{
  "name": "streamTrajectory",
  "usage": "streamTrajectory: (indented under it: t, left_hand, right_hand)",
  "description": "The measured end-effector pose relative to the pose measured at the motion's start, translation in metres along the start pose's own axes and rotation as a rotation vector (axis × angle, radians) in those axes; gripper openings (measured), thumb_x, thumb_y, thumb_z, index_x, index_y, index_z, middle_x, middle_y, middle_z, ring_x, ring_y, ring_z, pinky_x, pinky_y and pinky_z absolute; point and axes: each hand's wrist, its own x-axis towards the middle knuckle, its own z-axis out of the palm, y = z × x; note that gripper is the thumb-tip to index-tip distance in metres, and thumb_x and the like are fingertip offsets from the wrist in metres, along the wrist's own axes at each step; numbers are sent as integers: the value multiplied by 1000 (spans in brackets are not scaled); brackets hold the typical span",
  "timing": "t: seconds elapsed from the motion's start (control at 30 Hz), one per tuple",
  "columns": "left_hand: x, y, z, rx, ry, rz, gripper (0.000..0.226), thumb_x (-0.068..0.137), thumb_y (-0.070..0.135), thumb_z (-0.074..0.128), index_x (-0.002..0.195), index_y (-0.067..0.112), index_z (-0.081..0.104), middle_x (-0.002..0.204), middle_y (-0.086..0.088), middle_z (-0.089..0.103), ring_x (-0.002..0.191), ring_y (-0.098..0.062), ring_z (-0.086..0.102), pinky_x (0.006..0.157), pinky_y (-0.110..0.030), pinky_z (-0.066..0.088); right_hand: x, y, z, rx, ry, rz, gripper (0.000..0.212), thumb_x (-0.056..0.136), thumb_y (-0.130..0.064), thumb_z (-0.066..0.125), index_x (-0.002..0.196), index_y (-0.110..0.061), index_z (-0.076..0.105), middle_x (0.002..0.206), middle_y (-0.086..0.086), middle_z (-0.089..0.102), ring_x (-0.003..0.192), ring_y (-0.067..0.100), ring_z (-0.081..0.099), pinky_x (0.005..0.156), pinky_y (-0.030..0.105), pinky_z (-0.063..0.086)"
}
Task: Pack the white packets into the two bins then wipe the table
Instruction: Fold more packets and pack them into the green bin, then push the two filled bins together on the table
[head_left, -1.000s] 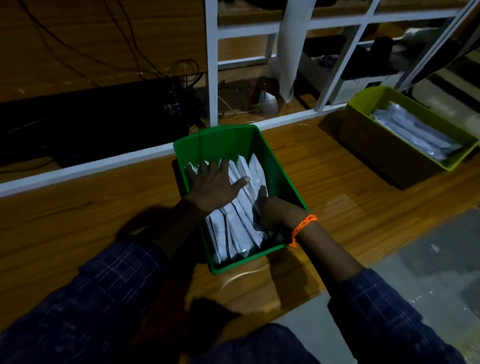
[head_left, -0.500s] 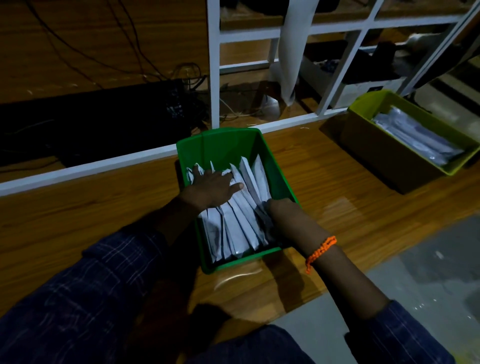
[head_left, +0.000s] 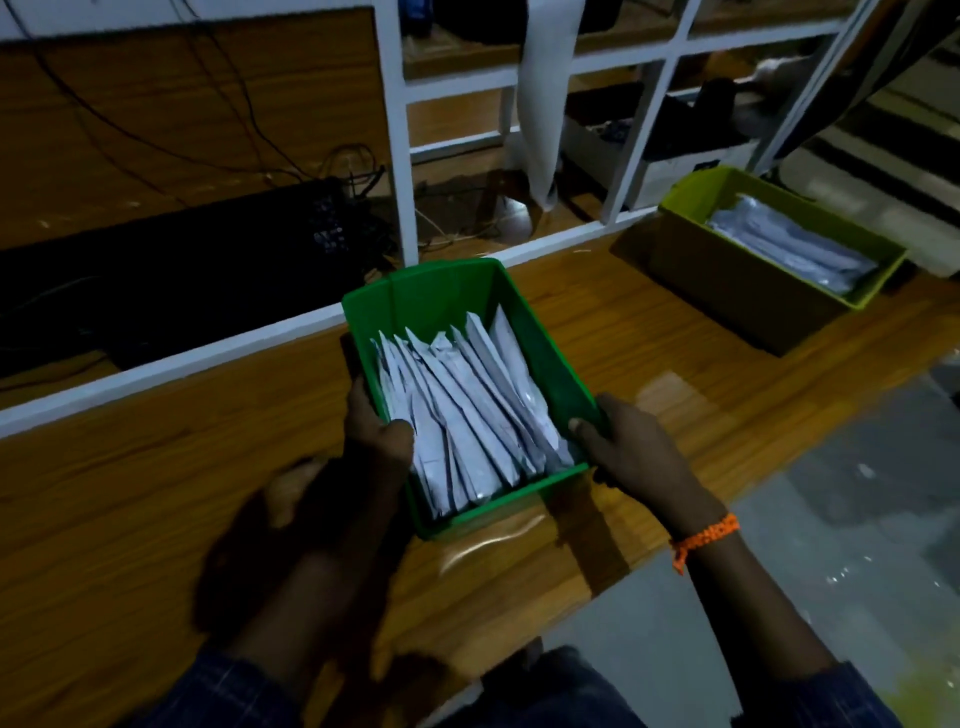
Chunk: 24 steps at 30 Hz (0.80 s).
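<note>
Now both hands (head_left: 375, 423) (head_left: 631, 444) grip the green bin (head_left: 441, 291) of unlabelled white packets (head_left: 467, 405).

Two bins stand on the wooden table: one green bin (head_left: 550, 358) and one yellow-green bin (head_left: 758, 280). The green one holds roughly nine or ten white packets (head_left: 467, 405) standing on edge, too overlapped for an exact count; the packets in the yellow-green bin (head_left: 795, 249) blur together uncountably. Two hands are in view, left hand (head_left: 376, 428) and right hand (head_left: 636, 449), with one orange wristband (head_left: 704, 538).
</note>
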Motion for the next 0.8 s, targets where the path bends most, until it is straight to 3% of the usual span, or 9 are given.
streamTrajectory:
  t: [0.07,0.13,0.2,0.27,0.33,0.43,0.53,0.63,0.8]
  left_hand:
    - [-9,7,13,-81,85,-100,79,79,-14,54,149,20,42,129,-4,59,110,-21,56,84,-33,50]
    - [-19,15,31,-99,138,-103,79,75,-10,53,143,29,50,125,-2,66,107,-26,62,89,-42,55]
    - [-32,32,56,-152,126,-88,76,72,-2,51,136,39,53,112,7,70,93,-22,66,83,-46,59]
    - [-48,54,89,-233,108,-61,73,69,5,50,127,49,54,103,12,70,87,-18,68,78,-50,61]
    - [-68,82,129,-317,135,15,70,70,7,49,125,50,54,110,8,69,95,-21,68,81,-52,60]
    - [-105,121,197,-413,179,109,77,78,-3,48,143,38,42,128,-1,62,106,-24,65,86,-53,58]
    - [-140,146,256,-492,172,202,79,84,-10,51,152,25,32,139,-5,54,110,-22,62,89,-46,57]
    - [-161,165,297,-586,175,219,83,80,-17,49,151,22,33,142,-8,53,124,-25,57,100,-52,51]
    - [-176,189,368,-655,57,126,77,84,-18,47,149,22,35,135,-6,58,112,-24,63,87,-42,58]
  right_hand:
    - [-13,5,0,-99,181,-63,40,100,-42,51,125,-11,52,92,12,69,70,23,64,51,35,47]
    - [-23,10,-7,-228,342,-154,52,98,-47,52,133,-9,49,110,13,63,95,28,60,70,36,49]
    - [-32,11,-26,-163,359,-339,53,96,-51,55,131,-11,53,121,10,58,111,24,54,89,39,47]
    - [-39,14,-48,-43,237,-477,53,92,-57,57,124,-15,61,115,2,66,107,15,59,95,39,47]
    - [-40,27,-72,-14,92,-505,54,89,-65,53,118,-22,65,104,-7,73,98,5,65,102,40,44]
    - [-35,65,-118,-88,96,-587,50,92,-69,43,107,-27,67,92,-12,71,90,3,64,106,48,34]
    - [-36,106,-169,-227,112,-657,52,89,-72,44,110,-30,66,90,-14,66,93,10,58,116,57,16]
    - [-37,139,-204,-445,167,-767,38,95,-54,48,108,-24,68,81,-7,62,89,20,56,112,65,19]
    - [-19,195,-248,-595,361,-878,24,87,-26,57,105,-16,69,74,0,61,83,28,57,106,70,28]
